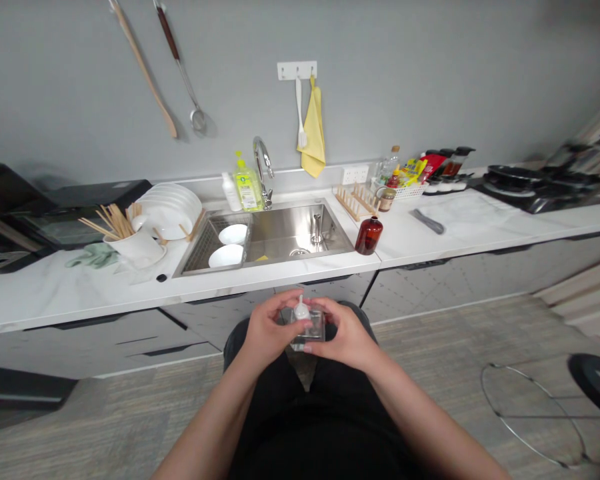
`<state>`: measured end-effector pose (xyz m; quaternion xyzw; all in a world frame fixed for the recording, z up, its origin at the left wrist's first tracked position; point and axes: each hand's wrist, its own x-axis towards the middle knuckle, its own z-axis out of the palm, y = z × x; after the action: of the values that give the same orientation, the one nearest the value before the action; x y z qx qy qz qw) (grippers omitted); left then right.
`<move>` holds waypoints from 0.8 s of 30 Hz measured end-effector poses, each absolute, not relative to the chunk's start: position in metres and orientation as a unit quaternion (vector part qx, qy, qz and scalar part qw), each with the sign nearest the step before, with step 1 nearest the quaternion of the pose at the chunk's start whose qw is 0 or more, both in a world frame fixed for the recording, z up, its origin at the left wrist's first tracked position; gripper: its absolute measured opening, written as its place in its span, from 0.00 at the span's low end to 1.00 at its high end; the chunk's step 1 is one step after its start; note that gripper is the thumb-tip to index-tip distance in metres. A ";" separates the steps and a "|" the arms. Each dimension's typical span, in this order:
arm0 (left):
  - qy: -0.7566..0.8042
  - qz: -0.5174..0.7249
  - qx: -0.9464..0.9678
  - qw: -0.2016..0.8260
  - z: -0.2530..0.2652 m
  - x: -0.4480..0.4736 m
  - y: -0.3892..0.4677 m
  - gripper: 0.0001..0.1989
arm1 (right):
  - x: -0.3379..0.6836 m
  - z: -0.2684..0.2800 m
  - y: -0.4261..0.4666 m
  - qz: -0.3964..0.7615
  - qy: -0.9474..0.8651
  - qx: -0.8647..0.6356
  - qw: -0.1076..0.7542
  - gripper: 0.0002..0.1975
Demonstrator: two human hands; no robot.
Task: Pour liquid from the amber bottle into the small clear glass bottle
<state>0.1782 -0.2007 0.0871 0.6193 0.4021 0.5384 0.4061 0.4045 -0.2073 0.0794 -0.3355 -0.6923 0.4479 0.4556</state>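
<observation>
In front of my lap, over the floor, I hold a small clear square-sided container (317,327) with a white nozzle-like top (301,311). My left hand (273,330) has its thumb and fingers closed about the white top. On the other side, my right hand (344,337) grips the clear container between thumb and fingers. Whether the top is fastened to the container cannot be made out. An amber bottle (369,237) stands upright on the counter edge, right of the sink, apart from both hands.
Ahead is the sink (290,233) with white bowls (226,256) in its rack. Soap bottles (247,183) stand behind it near the faucet (263,167). Plates (173,207) and a chopstick holder (137,247) are left; a peg rack (355,202) and stove (535,187) are right.
</observation>
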 end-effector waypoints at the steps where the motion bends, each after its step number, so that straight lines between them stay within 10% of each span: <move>1: 0.397 0.526 0.625 0.419 0.087 0.176 -0.200 0.31 | 0.406 0.076 -0.205 0.474 -0.684 -0.321 0.452 0.41; 10: 0.326 0.492 0.655 0.471 0.076 0.171 -0.186 0.38 | 0.426 0.055 -0.188 0.546 -0.653 -0.301 0.431 0.44; 17: 0.534 0.444 0.698 0.174 0.067 0.089 -0.087 0.22 | 0.525 0.056 -0.143 0.397 -0.527 -0.461 0.593 0.39; 24: 0.614 0.295 0.732 0.008 0.027 0.055 -0.003 0.28 | 0.660 0.038 -0.040 0.147 -0.462 -0.628 0.609 0.44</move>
<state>0.0548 -0.0027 0.0271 0.7320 0.6143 0.2945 0.0084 0.6599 -0.0397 0.0381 -0.6278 -0.4616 0.1470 0.6092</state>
